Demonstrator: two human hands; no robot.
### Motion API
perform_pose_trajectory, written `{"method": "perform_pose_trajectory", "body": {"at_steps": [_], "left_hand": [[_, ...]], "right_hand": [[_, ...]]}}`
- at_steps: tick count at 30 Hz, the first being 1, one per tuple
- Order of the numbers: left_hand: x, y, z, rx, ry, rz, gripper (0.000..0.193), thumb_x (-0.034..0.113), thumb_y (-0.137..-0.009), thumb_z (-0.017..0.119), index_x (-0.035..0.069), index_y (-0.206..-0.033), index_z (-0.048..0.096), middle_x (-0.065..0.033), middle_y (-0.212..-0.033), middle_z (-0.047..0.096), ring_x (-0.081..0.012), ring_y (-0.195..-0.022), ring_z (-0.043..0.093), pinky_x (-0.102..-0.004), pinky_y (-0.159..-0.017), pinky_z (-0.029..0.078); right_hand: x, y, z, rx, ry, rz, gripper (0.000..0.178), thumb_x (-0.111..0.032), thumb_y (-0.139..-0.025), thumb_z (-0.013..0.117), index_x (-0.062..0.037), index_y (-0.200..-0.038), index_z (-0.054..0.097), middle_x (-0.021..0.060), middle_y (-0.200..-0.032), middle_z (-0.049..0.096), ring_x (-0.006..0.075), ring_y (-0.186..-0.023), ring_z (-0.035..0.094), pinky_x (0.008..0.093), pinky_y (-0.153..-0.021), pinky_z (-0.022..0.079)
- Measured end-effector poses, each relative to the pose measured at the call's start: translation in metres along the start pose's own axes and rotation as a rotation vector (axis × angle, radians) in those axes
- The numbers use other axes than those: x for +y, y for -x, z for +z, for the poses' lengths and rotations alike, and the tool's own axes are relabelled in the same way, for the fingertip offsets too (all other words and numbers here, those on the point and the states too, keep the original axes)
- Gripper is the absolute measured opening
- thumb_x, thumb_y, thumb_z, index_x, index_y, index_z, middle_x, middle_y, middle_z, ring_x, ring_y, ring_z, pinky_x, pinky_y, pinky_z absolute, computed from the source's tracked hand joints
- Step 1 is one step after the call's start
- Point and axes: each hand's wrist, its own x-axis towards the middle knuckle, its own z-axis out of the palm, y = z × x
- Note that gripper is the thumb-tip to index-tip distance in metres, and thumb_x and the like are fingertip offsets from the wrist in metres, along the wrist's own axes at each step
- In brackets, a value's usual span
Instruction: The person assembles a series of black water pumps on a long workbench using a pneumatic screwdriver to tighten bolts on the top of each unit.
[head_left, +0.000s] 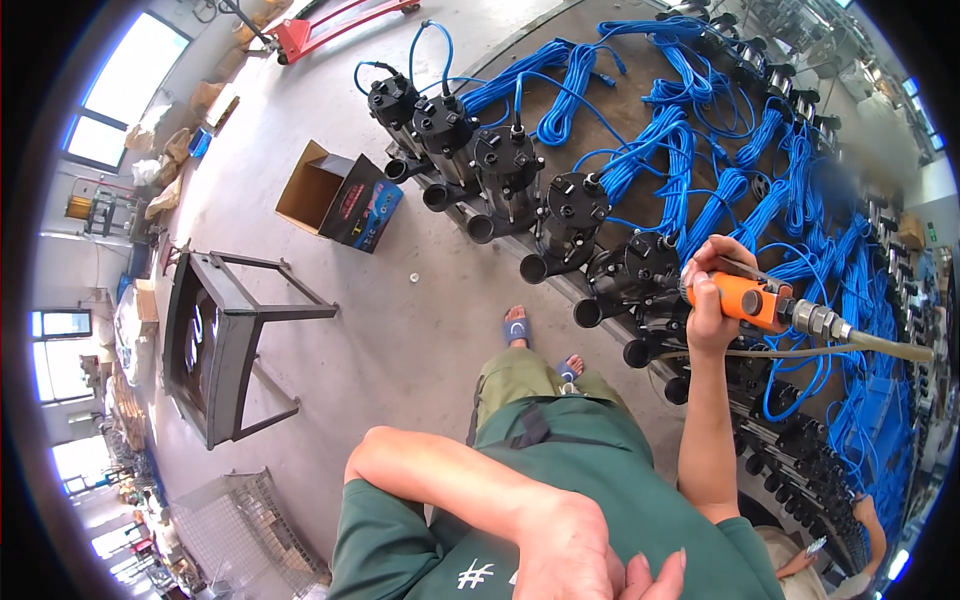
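My right hand (712, 300) is wrapped round an orange air tool (745, 303) with a metal lever and hose fitting. Its front end is hidden by my fingers, close to the top of a black-capped submersible pump (650, 262); I cannot tell if they touch. A pale hose (885, 346) runs off right from the tool's rear. Held across my chest, my left hand (580, 560) is partly cut off by the lower edge. Its visible fingers are loosely bent and apart, with nothing seen in them.
More pumps (507, 165) stand in a row along the table edge, with bundled blue cables (680, 150) behind them. An open cardboard box (340, 195), a metal-framed stand (235, 320) and a wire cage (240, 530) are on the floor leftward. Another person's arm (870, 530) shows at lower right.
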Motion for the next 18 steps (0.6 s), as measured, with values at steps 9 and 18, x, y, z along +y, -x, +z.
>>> {"method": "perform_pose_trajectory", "body": {"at_steps": [9, 18], "left_hand": [[0.011, 0.042, 0.008, -0.077, 0.086, -0.277, 0.018, 0.001, -0.067, 0.060, 0.004, -0.050, 0.054, -0.0109, -0.060, 0.067, -0.0192, -0.053, 0.061, -0.0240, -0.063, 0.047], [0.051, 0.331, 0.060, 1.535, 0.779, -2.342, 0.030, 0.027, -0.105, 0.049, 0.000, -0.114, 0.058, -0.0096, -0.094, 0.064, -0.0193, -0.077, 0.060, -0.0342, -0.070, 0.050]], "right_hand": [[0.008, -0.007, -0.010, -0.041, -0.059, -0.004, 0.039, -0.001, -0.085, 0.058, 0.0024, -0.123, 0.052, 0.0102, -0.100, 0.060, 0.0123, -0.073, 0.057, 0.0276, -0.068, 0.051], [-0.007, -0.001, -0.013, 0.014, -0.041, -0.029, 0.042, 0.000, -0.076, 0.056, 0.0036, -0.118, 0.052, 0.0124, -0.090, 0.058, 0.0156, -0.064, 0.055, 0.0304, -0.062, 0.050]]}}
